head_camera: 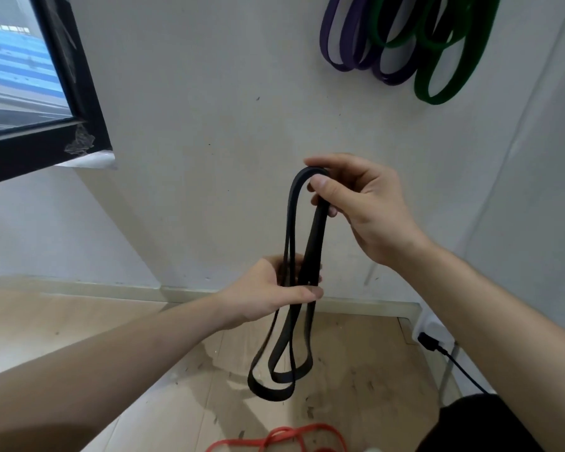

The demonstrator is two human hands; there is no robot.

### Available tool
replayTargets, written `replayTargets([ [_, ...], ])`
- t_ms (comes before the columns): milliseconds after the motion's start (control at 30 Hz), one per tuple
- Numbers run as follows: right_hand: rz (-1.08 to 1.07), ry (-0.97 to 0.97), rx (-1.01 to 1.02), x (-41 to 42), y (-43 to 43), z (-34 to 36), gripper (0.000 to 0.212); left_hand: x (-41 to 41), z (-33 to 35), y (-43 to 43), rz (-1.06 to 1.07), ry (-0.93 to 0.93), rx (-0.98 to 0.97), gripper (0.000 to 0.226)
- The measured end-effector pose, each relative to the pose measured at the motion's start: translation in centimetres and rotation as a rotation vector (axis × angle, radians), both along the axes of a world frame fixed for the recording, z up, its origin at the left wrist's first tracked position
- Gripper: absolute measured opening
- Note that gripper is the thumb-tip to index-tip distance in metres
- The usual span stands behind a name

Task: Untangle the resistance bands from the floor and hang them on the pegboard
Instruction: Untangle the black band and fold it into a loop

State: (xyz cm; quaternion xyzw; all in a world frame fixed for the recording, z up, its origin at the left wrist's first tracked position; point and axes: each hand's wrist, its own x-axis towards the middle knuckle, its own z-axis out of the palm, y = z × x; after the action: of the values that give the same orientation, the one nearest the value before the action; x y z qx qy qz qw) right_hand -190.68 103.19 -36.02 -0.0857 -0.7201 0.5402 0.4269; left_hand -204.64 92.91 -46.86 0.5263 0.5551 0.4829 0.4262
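Left hand (274, 288) gripping the black band (312, 243) mid-way, right hand (366, 203) fingers pinching its top loop, red band (282, 432) on the floor below, purple bands (340, 65) and green bands (437, 96) hanging on the wall

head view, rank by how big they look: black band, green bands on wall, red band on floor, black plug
1. black band, nearest camera
2. green bands, cropped at top
3. red band, mostly out of frame, so unsure
4. black plug
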Motion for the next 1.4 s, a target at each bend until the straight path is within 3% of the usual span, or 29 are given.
replayTargets([
  [300, -0.036, 0.120, -0.102, 0.8, 0.9, 0.5, 0.021, 0.2, -0.6, 1.0, 0.008, 0.031, -0.010, 0.007],
  [500, -0.143, 0.131, -0.194, 2.2, 4.4, -0.4, 0.024, -1.9, -1.4, 0.6, 0.037, 0.002, -0.043, 0.019],
  [667, -0.215, 0.018, -0.297, 2.8, 7.7, -2.9, 0.029, -3.6, -1.1, 0.6, 0.126, 0.027, -0.047, 0.027],
  [800, -0.208, -0.305, -0.292, 3.9, 10.2, -6.2, 0.029, -4.8, -0.3, 0.2, 0.207, 0.070, -0.004, 0.022],
  [933, -0.036, -0.963, -0.052, 5.3, 11.3, -9.2, 0.024, -5.6, 0.6, -0.3, 0.225, 0.107, 0.021, 0.020],
  [1000, 0.048, -1.178, 0.078, 5.1, 10.8, -9.4, 0.036, -5.7, 1.0, -0.5, 0.204, 0.127, 0.016, 0.017],
  [1067, 0.091, -1.149, 0.135, 4.1, 9.4, -8.8, 0.056, -5.6, 1.4, -0.6, 0.168, 0.171, 0.018, 0.016],
  [1233, 0.172, -0.829, 0.246, 0.2, 3.5, -7.0, 0.084, -5.3, 2.6, -0.9, 0.088, 0.280, 0.050, 0.019],
  [1300, 0.218, -0.786, 0.271, -1.2, 1.6, -7.0, 0.080, -5.5, 3.1, -1.2, 0.051, 0.342, 0.071, 0.021],
  [1400, 0.260, -0.778, 0.291, -1.9, 0.4, -6.4, 0.041, -6.1, 3.4, -1.5, 0.034, 0.368, 0.077, 0.021],
])
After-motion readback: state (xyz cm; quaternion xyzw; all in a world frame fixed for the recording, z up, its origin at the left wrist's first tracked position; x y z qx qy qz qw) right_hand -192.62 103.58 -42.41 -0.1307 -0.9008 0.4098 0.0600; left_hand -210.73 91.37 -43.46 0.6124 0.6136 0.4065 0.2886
